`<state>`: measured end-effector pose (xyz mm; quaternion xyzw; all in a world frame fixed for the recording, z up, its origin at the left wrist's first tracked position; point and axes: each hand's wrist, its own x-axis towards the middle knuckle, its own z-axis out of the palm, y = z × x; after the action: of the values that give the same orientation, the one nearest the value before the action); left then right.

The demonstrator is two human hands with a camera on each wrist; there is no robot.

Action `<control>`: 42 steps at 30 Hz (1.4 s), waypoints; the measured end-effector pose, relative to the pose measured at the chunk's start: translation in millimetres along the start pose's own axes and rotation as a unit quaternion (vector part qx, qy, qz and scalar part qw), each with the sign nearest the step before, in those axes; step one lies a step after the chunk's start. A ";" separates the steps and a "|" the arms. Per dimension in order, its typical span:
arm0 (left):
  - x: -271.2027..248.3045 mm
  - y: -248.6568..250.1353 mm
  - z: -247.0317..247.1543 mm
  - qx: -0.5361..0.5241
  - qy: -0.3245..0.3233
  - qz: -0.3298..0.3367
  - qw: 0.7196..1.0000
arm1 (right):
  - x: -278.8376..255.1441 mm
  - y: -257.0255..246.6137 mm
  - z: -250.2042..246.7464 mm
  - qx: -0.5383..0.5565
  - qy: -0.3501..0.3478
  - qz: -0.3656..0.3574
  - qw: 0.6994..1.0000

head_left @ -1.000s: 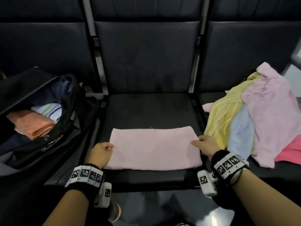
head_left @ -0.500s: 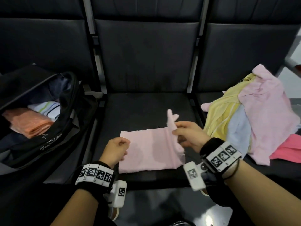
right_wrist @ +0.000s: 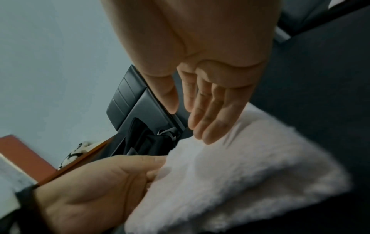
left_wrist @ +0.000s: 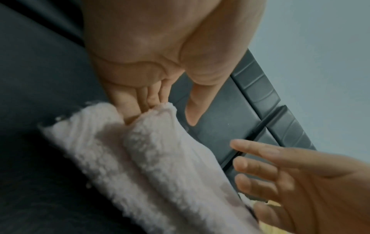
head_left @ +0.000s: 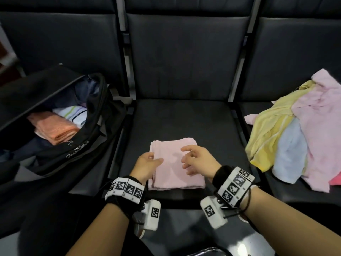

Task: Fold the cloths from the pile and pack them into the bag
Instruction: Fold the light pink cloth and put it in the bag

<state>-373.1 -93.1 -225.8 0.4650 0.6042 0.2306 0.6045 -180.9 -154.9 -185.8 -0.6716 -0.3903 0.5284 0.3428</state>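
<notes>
We see a pink cloth (head_left: 176,163) lying folded into a rough square on the near part of the middle seat (head_left: 184,119) of a row of dark padded chairs. Our left hand (head_left: 145,166) is at the cloth's left edge: in the left-wrist view its fingers (left_wrist: 128,101) go in under the edge of the cloth while the thumb stays straight above it, so the hand looks relaxed rather than clamped, with the fingertips hidden by the fabric. Our right hand (head_left: 198,160) is over the right half of the cloth with its fingers (right_wrist: 210,114) spread and nearly straight, holding nothing; whether they touch the fabric we cannot tell. On the seat to the left sits a black bag (head_left: 77,145), its mouth open toward us, with a folded orange cloth (head_left: 55,127) and a striped white cloth (head_left: 73,113) already inside. On the seat to the right lies the pile (head_left: 299,132) of unfolded cloths, yellow, pale blue, pink and a bit of brighter pink at its near right edge, well apart from the folded cloth.
</notes>
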 end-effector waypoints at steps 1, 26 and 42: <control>0.1 -0.8 1.9 0.023 0.003 0.015 1.000 | -1.4 5.2 -6.0 -0.010 0.006 -0.009 1.000; -23.7 -21.2 33.7 0.511 -0.021 0.188 0.839 | -2.6 64.2 8.4 -0.555 -0.056 -0.229 0.798; -13.4 -16.3 28.5 0.547 0.016 0.241 0.802 | -5.2 61.8 2.9 -0.505 -0.030 -0.240 0.829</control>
<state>-353.0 -120.0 -237.2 0.8451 0.5084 0.0076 0.1650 -174.4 -187.9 -238.0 -0.6200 -0.7616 0.1791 0.0596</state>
